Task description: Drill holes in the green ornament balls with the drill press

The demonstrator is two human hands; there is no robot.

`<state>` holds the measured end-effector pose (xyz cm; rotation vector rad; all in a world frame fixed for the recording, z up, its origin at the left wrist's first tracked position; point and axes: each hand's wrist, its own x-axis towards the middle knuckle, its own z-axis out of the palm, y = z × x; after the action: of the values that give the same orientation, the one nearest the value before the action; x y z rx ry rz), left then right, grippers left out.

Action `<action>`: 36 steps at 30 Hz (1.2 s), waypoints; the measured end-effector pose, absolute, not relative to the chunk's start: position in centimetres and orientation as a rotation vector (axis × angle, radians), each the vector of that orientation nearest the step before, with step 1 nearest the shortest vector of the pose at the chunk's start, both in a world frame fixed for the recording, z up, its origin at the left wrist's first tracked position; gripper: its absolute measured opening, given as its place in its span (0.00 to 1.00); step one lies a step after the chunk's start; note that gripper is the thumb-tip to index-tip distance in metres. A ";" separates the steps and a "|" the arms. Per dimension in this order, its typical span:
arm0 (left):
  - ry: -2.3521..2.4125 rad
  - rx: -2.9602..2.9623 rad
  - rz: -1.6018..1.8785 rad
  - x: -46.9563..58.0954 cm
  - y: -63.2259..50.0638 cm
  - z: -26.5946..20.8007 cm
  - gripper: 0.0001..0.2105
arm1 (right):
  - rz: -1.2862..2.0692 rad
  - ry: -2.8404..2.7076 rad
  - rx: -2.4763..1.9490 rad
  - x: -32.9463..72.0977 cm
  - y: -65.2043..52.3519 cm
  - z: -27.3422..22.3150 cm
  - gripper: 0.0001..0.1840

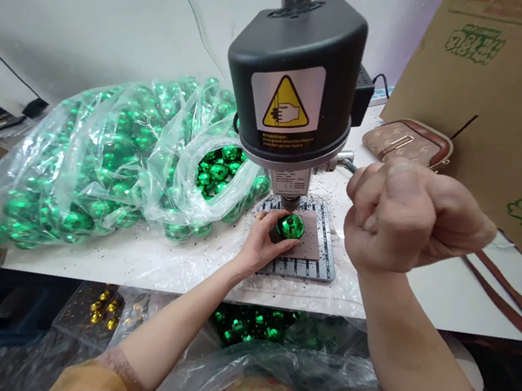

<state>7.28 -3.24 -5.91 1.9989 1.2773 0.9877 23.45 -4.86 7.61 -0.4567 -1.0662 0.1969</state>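
On the slotted base plate [327,268] of a small black drill press [297,47], a shiny green faceted ball [292,227] rests on a flat brownish board [312,235]. My left hand [266,240] closes thumb and fingers around the ball, directly beneath the drill chuck [290,203]. Raised to the right of the machine, my right hand [403,217] makes a fist around the press's feed lever [346,162]; the metal rod runs toward it, though the grip itself is hidden by the fingers. Dark shavings lie around the base.
A clear plastic bag [111,155] full of green balls lies left, its mouth open beside the press. More green balls [258,326] sit in plastic below the table edge. A cardboard box [517,119] and patterned purse [407,140] stand right. Small gold balls [104,309] are lower left.
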 end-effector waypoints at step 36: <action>1.277 1.971 1.071 7.8 -3.0 -6.8 0.24 | 0.236 -0.990 -0.424 23.2 -4.0 10.2 0.25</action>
<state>7.80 -3.02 -6.75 1.9711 1.2765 1.0710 23.21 -4.02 10.23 -0.4235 -0.9900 0.2361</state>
